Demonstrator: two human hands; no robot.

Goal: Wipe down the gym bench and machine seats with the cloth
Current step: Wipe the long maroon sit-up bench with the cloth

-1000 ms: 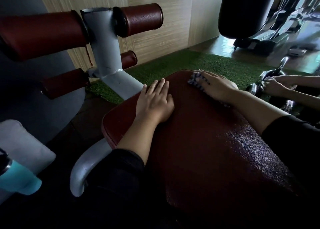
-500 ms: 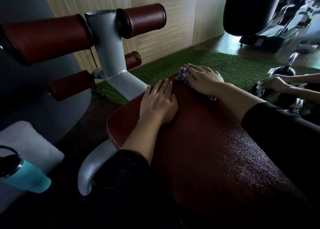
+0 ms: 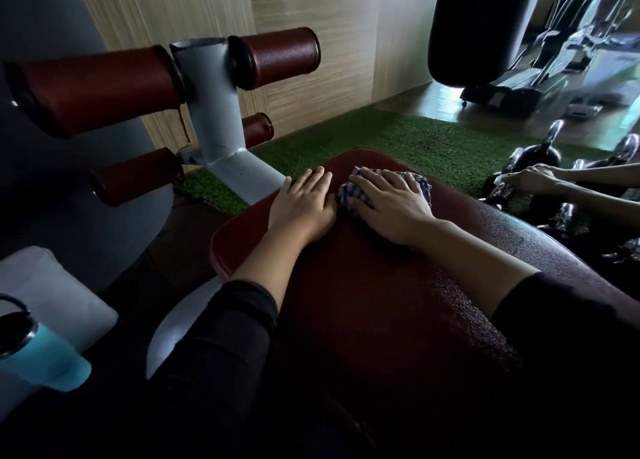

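1. Sliding left along the far end of the bench pad [image 3: 363, 302], the right hand [image 3: 388, 205] and its checked cloth [image 3: 349, 195] now sit just beside the left hand [image 3: 303, 205]; a second ago they worked near the pad's far right edge.
2. Right hand presses flat on the blue-and-white cloth, fingers straight and spread over it, the fabric bunched beneath the palm and showing at the fingertips and behind the knuckles.
3. Left hand rests palm down on the dark red vinyl near the pad's far left corner, fingers straight and together, holding nothing.
4. Both forearms reach out of black sleeves [image 3: 221, 347] across the pad, whose right side shows a pebbled sheen.
5. Beyond the left corner a grey steel post [image 3: 211, 112] carries maroon foam rollers [image 3: 277, 56] at two heights, over green artificial turf [image 3: 398, 139].
6. At lower left, a teal bottle [image 3: 41, 358] with a black lid stands by a pale cushion [image 3: 45, 285].
7. At right, another person's hands [image 3: 530, 179] are at a row of chrome dumbbells [image 3: 540, 153]; a black punching bag [image 3: 481, 25] hangs behind.
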